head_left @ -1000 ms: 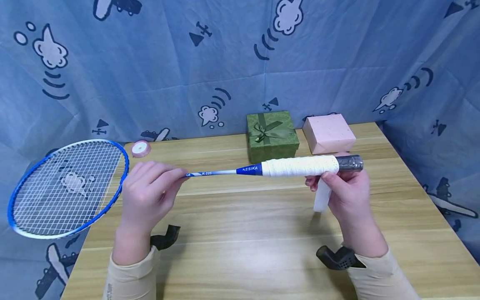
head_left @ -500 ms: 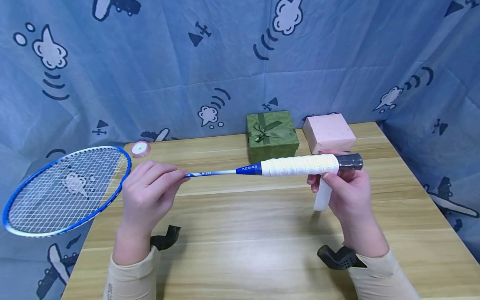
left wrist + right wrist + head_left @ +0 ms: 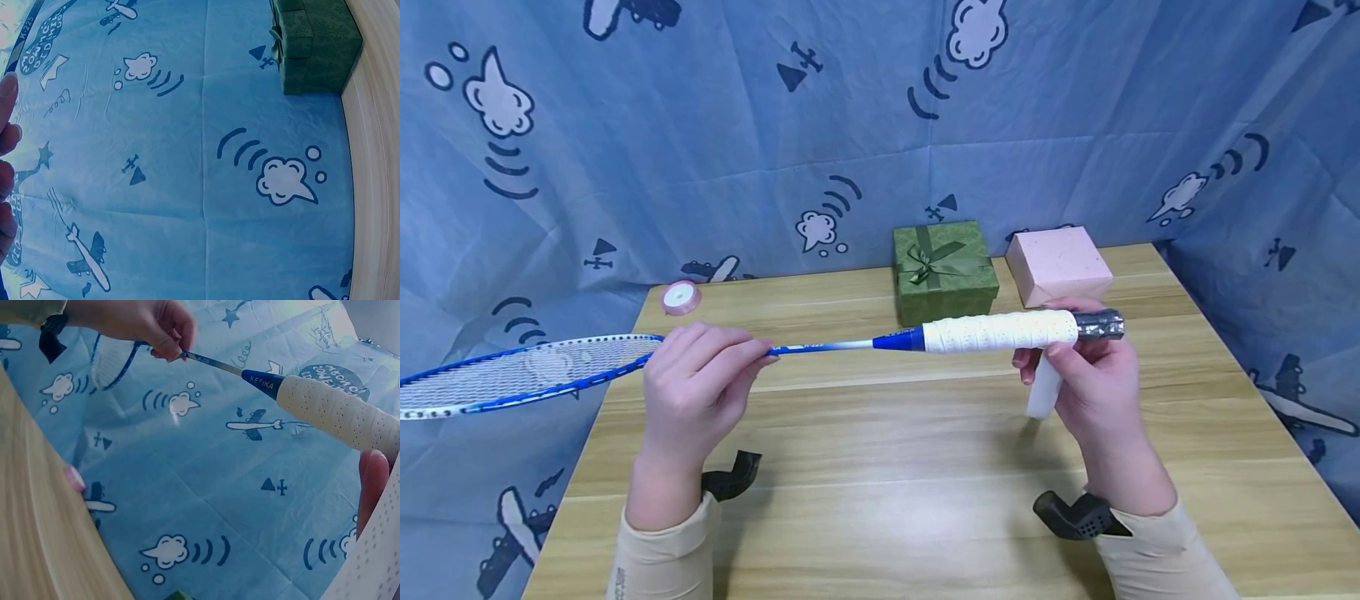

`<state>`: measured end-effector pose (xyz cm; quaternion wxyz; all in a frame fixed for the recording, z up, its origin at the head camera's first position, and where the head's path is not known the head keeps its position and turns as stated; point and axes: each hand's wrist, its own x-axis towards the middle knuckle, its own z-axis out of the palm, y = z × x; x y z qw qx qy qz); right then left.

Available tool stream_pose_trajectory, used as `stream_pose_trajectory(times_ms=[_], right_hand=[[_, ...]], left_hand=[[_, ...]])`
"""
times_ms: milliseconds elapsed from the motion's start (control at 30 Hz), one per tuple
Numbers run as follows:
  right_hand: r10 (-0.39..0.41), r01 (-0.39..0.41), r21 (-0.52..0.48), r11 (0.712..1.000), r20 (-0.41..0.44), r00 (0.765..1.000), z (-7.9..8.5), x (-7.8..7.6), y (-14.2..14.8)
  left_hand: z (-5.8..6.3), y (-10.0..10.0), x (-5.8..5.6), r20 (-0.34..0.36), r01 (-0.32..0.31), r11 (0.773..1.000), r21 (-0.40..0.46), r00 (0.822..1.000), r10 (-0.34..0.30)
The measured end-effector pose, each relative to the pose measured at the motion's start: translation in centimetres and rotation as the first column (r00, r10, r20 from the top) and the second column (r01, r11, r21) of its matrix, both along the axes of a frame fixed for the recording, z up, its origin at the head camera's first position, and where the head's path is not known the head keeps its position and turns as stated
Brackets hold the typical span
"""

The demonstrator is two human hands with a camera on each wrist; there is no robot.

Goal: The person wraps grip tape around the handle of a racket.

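A blue and white badminton racket [image 3: 842, 345] is held level above the table, its head [image 3: 542, 379] at the left, tilted almost edge-on. My left hand [image 3: 696, 387] pinches the shaft near the head. White perforated grip tape [image 3: 992, 332] covers most of the handle in overlapping turns, leaving the dark butt end [image 3: 1101, 323] bare. Thumb and fingers of my right hand [image 3: 1101, 387] hold the tape against the handle at the last turn. A loose tape tail [image 3: 1043, 392] hangs below; in the right wrist view the tape strip [image 3: 375, 544] runs large along the lower right.
At the back of the wooden table [image 3: 880, 500] stand a green gift box [image 3: 946, 275] with a bow and a pink box [image 3: 1060, 267]. A small pink-rimmed roll [image 3: 681, 297] lies at the back left. A blue patterned curtain [image 3: 715, 133] hangs behind.
The racket has turned about its shaft, so its head went from facing the camera to nearly edge-on. Both hands stay in almost the same place.
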<state>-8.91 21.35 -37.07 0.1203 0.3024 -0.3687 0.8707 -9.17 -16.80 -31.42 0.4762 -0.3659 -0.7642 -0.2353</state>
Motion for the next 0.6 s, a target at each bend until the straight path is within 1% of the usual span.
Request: stream_pose_trajectory(times_ms=[167,333,467,600], right_hand=[[-0.002,0.003,0.027,1.000,-0.008,1.000,-0.07,0.10,0.20],[-0.036,0.035,0.029,0.999,0.037,0.999,0.00,0.36,0.26],[-0.081,0.078,0.049,0.996,0.072,0.994,0.00,0.55,0.25],[-0.089,0.085,0.049,0.995,0.085,0.992,-0.11,0.56,0.21]], left_hand=[[-0.01,-0.13,-0.02,-0.001,-0.002,1.000,0.007,1.000,0.002],[-0.16,-0.25,-0.05,0.006,-0.003,1.000,0.002,1.000,0.003],[-0.22,-0.22,-0.11,0.010,0.015,1.000,0.004,1.000,-0.015],[-0.25,-0.21,-0.10,0.005,0.023,1.000,0.007,1.000,-0.023]])
